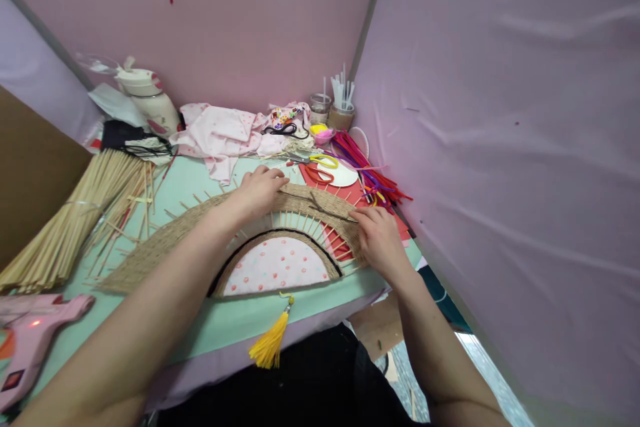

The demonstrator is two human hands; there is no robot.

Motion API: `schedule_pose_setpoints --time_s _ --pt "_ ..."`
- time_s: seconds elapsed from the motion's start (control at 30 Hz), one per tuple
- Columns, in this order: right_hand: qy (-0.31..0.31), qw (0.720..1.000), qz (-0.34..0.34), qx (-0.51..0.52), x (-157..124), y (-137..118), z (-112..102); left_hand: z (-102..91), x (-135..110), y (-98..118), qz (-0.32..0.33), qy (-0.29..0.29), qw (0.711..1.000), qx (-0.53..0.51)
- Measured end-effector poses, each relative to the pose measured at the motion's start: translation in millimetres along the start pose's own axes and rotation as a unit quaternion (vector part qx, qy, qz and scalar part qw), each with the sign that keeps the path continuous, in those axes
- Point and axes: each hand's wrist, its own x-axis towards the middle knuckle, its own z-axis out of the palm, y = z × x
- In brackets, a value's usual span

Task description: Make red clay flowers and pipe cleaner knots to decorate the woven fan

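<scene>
A half-round woven fan (165, 237) of tan cord and thin wooden sticks lies on the mint green table (220, 320). Its centre is pink dotted fabric (275, 265), and a yellow tassel (270, 343) hangs off the table's front edge. My left hand (260, 190) rests on the top of the woven band, fingers curled down onto it. My right hand (380, 237) pinches the band's right end, where a dark cord (330, 210) runs across the weave.
A bundle of bamboo sticks (75, 220) lies at the left, a pink glue gun (30, 340) at the near left. Scissors (320, 167), pipe cleaners (370, 173), pink cloth (220, 133), a bottle (150, 100) and cups (340, 113) crowd the back. Purple curtain walls close the right.
</scene>
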Motion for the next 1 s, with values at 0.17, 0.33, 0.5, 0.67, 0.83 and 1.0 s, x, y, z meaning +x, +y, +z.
schedule_pose_setpoints --time_s 0.17,0.33,0.5,0.67,0.83,1.0 --pt "-0.063 0.998 -0.022 -0.013 20.8 -18.5 14.1 -21.1 -23.2 -10.7 -0.079 0.053 0.995 -0.009" --pt "-0.096 0.994 -0.031 -0.034 34.0 -25.8 27.3 -24.6 -56.9 -10.2 -0.173 0.115 0.977 -0.052" --pt "-0.071 0.996 -0.028 -0.048 44.7 -36.6 24.0 -1.9 -86.0 1.0 -0.204 0.165 0.960 -0.100" --pt "-0.083 0.994 -0.065 -0.027 74.7 -60.6 33.3 19.7 -100.1 8.1 -0.188 0.210 0.948 -0.144" --pt "-0.098 0.991 -0.081 -0.028 98.2 -76.2 47.5 27.1 -102.9 16.5 -0.167 0.194 0.951 -0.173" --pt "-0.056 0.996 -0.041 -0.052 91.9 -68.2 22.1 29.5 -103.0 17.8 -0.144 0.219 0.944 -0.202"
